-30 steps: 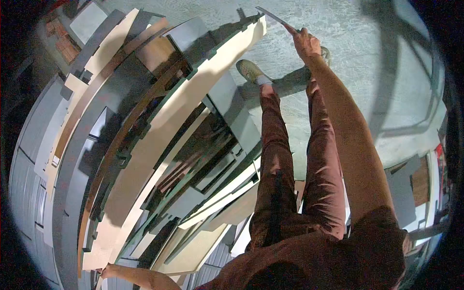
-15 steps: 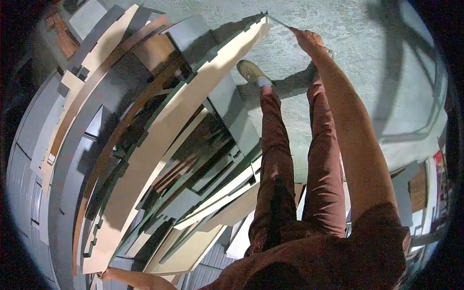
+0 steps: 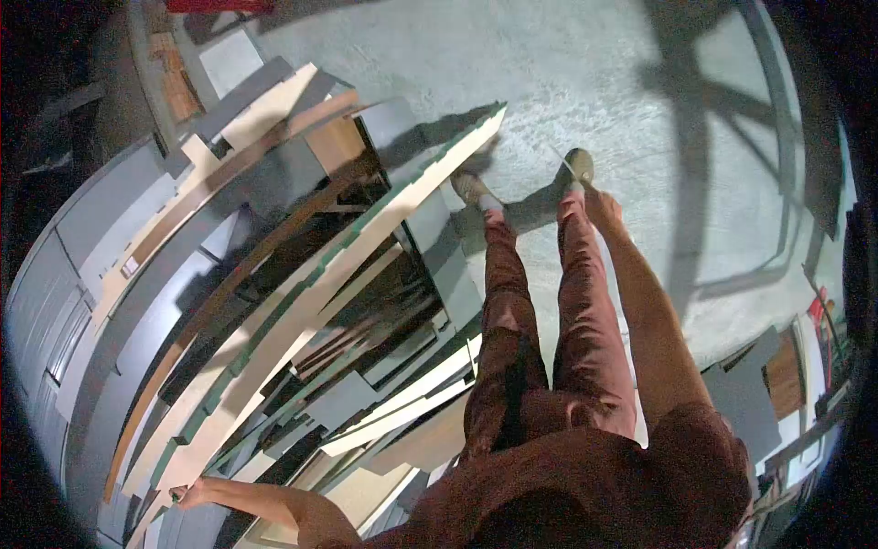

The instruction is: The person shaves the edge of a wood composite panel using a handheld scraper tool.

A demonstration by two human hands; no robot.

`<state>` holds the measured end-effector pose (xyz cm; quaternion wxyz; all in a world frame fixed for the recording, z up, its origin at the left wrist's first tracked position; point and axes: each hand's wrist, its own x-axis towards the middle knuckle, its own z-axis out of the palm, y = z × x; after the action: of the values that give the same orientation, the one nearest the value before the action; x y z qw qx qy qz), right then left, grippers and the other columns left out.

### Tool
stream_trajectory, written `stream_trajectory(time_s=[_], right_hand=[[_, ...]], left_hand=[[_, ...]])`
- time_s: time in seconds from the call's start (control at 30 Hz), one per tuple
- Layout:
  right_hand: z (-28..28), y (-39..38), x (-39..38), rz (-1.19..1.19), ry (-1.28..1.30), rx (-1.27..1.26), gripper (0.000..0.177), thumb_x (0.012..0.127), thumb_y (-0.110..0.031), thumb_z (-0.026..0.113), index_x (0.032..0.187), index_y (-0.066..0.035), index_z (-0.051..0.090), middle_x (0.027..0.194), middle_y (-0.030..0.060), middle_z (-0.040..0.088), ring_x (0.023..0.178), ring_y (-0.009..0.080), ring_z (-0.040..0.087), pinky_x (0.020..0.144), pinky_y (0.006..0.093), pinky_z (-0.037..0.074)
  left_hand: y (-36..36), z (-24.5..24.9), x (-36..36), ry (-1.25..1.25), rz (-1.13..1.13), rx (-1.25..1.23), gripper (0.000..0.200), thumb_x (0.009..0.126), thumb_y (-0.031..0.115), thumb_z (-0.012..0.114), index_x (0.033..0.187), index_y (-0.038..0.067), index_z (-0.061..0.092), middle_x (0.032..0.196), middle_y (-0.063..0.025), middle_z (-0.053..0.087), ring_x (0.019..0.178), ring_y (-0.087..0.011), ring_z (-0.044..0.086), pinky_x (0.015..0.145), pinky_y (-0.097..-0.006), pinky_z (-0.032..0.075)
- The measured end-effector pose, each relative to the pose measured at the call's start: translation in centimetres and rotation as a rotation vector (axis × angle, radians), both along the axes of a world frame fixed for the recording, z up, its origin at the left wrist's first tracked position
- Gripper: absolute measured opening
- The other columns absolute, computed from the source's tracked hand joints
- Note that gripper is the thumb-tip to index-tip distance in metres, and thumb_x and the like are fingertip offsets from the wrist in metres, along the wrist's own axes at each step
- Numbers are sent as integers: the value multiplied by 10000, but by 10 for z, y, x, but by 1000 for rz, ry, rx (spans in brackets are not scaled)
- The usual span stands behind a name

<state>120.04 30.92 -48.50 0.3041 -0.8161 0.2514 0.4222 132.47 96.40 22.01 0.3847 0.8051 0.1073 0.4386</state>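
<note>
A long cream board [image 3: 311, 306] with a notched dark-green edge stretches from lower left to the floor area ahead. My left hand [image 3: 194, 494] is closed at the board's near end; a small dark-green bit shows by its fingers. Beyond my right thigh, my right hand [image 3: 602, 206] is closed around a thin, straight, pale tool [image 3: 566, 164], whose exact kind I cannot make out. The tool points forward over my right shoe and is apart from the board's far tip.
Many long panels and offcuts [image 3: 393, 352] lean in a stack on the left, around a brown strip [image 3: 229, 284]. Grey concrete floor [image 3: 585, 82] lies ahead. More panels [image 3: 754, 393] stand at the right, and a red object [image 3: 219, 5] shows at the top left.
My right hand has drawn back toward my body, taking the thin tool away from the board's far tip. My left hand remains at the near end. The view has shifted.
</note>
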Motion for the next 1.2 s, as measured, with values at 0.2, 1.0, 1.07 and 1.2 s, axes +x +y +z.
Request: stream_trajectory(time_s=[0.2, 1.0, 1.07, 1.2], right_hand=[[130, -65, -76, -60, 71, -94, 374, 886, -266, 339, 1258, -266, 377, 965, 219, 579, 894, 390, 555, 751, 499, 436], [174, -138, -173, -238, -383, 94, 418, 869, -233, 368, 1284, -185, 378, 577, 70, 503, 447, 162, 458, 422, 335, 387], [171, -145, -158, -194, -484, 173, 414, 872, -239, 366, 1283, -191, 382, 531, 35, 455, 410, 118, 407, 378, 305, 357], [169, -144, -117, -159, -498, 60, 403, 877, -306, 375, 1273, -229, 395, 531, 29, 474, 397, 119, 420, 355, 292, 362]], left_hand=[[-26, 42, 25, -83, -630, -342, 301, 791, 334, 441, 629, 83, 474, 479, -12, 350, 448, -127, 374, 431, -306, 345], [-347, 85, 72, 149, -1658, -636, 181, 794, 285, 474, 765, 107, 471, 550, 17, 385, 514, -120, 362, 563, -279, 355], [-351, 81, 65, 146, -1602, -654, 174, 790, 282, 482, 775, 109, 468, 561, 15, 386, 530, -122, 366, 579, -278, 356], [-335, 83, 41, 17, -764, -550, 358, 841, 403, 447, 961, 66, 458, 818, -41, 439, 788, -192, 411, 839, -403, 330]])
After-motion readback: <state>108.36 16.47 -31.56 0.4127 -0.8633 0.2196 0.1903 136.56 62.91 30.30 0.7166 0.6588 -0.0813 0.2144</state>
